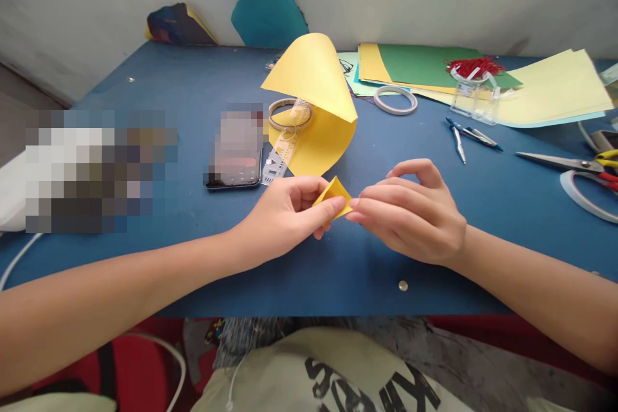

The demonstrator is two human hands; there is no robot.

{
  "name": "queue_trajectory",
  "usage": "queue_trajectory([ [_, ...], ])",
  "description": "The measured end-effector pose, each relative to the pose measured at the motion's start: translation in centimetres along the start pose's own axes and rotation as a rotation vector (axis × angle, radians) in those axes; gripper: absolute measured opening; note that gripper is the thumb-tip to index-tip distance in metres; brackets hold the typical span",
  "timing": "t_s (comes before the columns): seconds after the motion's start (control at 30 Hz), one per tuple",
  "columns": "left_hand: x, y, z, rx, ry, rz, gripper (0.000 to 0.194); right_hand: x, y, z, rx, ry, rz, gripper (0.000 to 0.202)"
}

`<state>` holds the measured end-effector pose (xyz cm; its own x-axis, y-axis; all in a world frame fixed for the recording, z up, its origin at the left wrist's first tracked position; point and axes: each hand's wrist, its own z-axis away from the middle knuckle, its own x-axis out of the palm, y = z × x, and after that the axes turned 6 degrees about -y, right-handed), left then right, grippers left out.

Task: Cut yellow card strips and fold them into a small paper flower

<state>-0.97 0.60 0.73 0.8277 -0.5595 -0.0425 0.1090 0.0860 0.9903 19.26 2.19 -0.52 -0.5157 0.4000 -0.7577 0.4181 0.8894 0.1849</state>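
Observation:
A small folded piece of yellow paper [337,189] is held above the blue table, its upper corner pointing away from me. My left hand [294,209] pinches it, thumb on the near face and fingers behind. At its right corner, the thumb and fingertips of my right hand [410,212] are closed on the edge. Just beyond my hands lies a large curled yellow sheet [313,74]. Part of a roll of tape [275,117] and a clear ruler [280,161] show beside that sheet.
A phone [236,154] lies left of the ruler. Toward the back right are a green sheet [425,64], a tape roll [396,100], red string [476,67] and pale yellow sheets [555,90]. Pens [476,134] and scissors [560,161] lie at right. The table's near edge passes below my hands.

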Motion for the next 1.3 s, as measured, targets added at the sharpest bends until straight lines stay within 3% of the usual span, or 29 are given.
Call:
queue_trajectory([
  [0.37,0.0,-0.03,0.03,-0.008,-0.07,0.066,0.015,0.27,-0.35,-0.2,0.038,-0.07,0.022,0.003],
  [0.67,0.15,0.06,-0.02,0.01,0.0,0.026,0.014,0.15,0.22,-0.28,0.042,-0.186,0.17,0.005],
  [0.73,0.11,0.05,0.02,0.014,0.025,0.017,0.015,0.19,0.21,-0.29,0.092,-0.156,0.063,0.002],
  [0.87,0.06,-0.06,-0.02,0.008,0.045,-0.009,0.016,0.53,0.01,-0.09,0.161,-0.101,-0.137,0.018],
  [1.1,0.06,-0.2,-0.06,0.01,0.009,-0.055,0.014,0.78,-0.27,0.28,0.173,-0.066,-0.159,0.012],
  [1.3,0.29,-0.1,0.1,0.025,0.012,-0.064,0.014,0.26,-0.49,-0.23,0.083,-0.094,0.003,0.008],
])
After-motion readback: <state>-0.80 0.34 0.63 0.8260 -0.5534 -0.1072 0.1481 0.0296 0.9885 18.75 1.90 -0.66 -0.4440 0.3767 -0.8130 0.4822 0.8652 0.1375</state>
